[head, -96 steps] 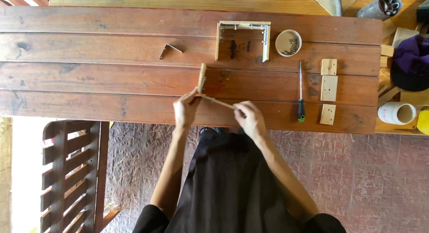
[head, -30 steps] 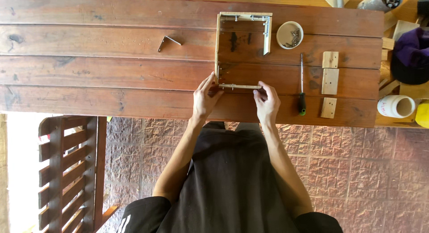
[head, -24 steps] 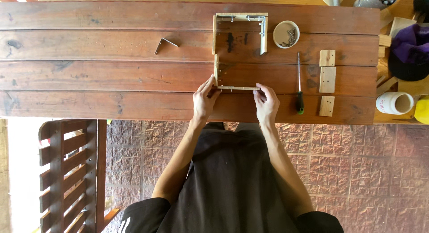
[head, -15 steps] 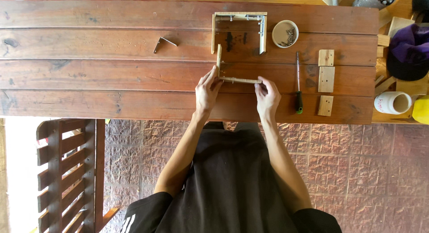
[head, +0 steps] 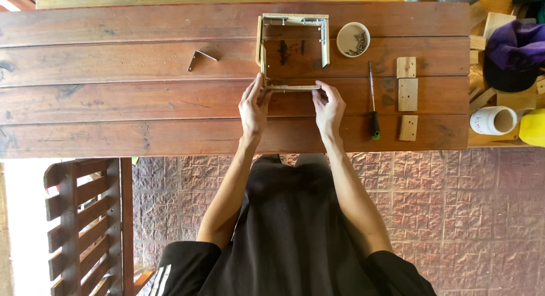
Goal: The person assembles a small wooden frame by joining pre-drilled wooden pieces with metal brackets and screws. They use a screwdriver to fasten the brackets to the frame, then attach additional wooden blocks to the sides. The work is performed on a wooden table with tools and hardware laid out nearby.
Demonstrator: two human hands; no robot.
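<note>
Both hands, left hand point(head: 254, 107) and right hand point(head: 328, 105), pinch the thin pale wooden strip point(head: 292, 87) against the square pale wooden frame point(head: 292, 40), where uneven pressure could shift the strip out of line.

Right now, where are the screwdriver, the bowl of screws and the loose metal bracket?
screwdriver point(head: 373, 125): head view, on its green-tipped black handle.
bowl of screws point(head: 344, 40): head view, on its left rim.
metal bracket point(head: 199, 57): head view, at its bend.
</note>
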